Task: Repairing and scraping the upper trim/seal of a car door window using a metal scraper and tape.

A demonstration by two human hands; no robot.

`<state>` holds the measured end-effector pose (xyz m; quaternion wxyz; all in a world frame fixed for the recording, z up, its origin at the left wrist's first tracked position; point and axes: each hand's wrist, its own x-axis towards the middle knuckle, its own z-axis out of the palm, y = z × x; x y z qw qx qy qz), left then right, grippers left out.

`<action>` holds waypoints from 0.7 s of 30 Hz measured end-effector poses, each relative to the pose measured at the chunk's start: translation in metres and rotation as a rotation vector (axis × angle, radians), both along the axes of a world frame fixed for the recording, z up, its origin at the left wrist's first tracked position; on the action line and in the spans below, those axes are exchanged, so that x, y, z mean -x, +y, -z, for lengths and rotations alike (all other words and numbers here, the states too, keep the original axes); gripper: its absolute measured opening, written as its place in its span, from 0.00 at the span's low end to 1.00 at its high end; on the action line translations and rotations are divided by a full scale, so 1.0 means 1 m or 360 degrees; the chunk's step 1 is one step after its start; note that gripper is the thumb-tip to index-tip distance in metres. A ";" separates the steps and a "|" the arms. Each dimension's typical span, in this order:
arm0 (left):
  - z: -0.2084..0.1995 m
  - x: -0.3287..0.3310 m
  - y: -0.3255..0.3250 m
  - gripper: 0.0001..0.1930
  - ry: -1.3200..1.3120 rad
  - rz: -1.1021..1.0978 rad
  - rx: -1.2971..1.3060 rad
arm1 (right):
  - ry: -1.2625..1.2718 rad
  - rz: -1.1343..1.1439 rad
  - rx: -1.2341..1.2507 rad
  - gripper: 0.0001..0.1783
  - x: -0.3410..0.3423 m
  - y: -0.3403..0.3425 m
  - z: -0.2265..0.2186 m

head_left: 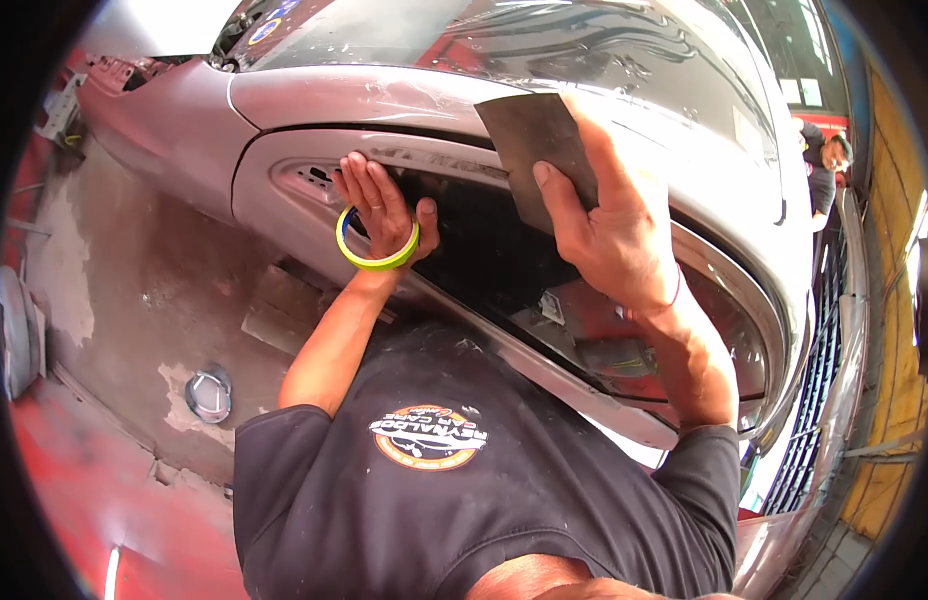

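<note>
My left hand lies with stretched fingers against the window frame near the front corner of a silver-grey car door. A yellow-green roll of tape hangs around this hand near the wrist. My right hand pinches a dark grey rectangular sheet, apparently sandpaper, thumb on its face and the other fingers behind. The sheet is raised over the upper window frame; whether it touches the car cannot be told. Below both hands is the dark side window, with reflections in it.
The windshield lies beyond the door frame. A round grey container stands on the stained floor at left. Another person is at the far right, beside the car. A yellow wall runs along the right edge.
</note>
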<state>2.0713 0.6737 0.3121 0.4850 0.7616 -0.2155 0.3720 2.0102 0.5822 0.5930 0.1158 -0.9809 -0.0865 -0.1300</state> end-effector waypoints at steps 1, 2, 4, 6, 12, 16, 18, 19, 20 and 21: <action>0.000 0.002 0.004 0.39 0.0046 0.0041 -0.0052 | 0.0003 0.0021 -0.0045 0.25 0.004 -0.001 0.001; 0.002 0.002 0.005 0.39 0.0048 0.0043 -0.0054 | 0.0006 0.0041 -0.0089 0.25 0.008 -0.001 0.001; 0.002 0.002 0.004 0.40 0.0018 0.0051 -0.0071 | -0.0011 0.0056 -0.0118 0.25 0.024 -0.011 0.006; 0.000 0.003 0.001 0.40 0.0009 0.0063 -0.0068 | -0.0040 0.0106 -0.0150 0.26 0.026 -0.011 0.006; 0.001 0.002 0.003 0.39 -0.0001 0.0018 -0.0039 | 0.0152 0.0078 -0.0058 0.29 0.018 -0.008 -0.002; 0.001 0.000 -0.001 0.39 -0.0027 0.0011 -0.0036 | -0.0043 -0.0044 -0.0064 0.29 0.008 -0.005 0.011; 0.003 0.001 0.001 0.39 -0.0009 0.0018 -0.0021 | -0.0014 0.0002 -0.0098 0.28 -0.002 0.003 0.008; 0.003 0.001 0.002 0.39 0.0014 0.0011 0.0000 | 0.0065 0.0007 -0.0114 0.29 -0.003 0.002 0.007; 0.003 0.001 0.002 0.39 0.0012 0.0017 0.0000 | 0.0145 0.0011 -0.0129 0.29 -0.004 0.002 0.007; 0.003 0.001 0.003 0.39 0.0004 0.0011 -0.0016 | 0.0068 -0.0069 -0.0066 0.28 0.004 -0.005 0.007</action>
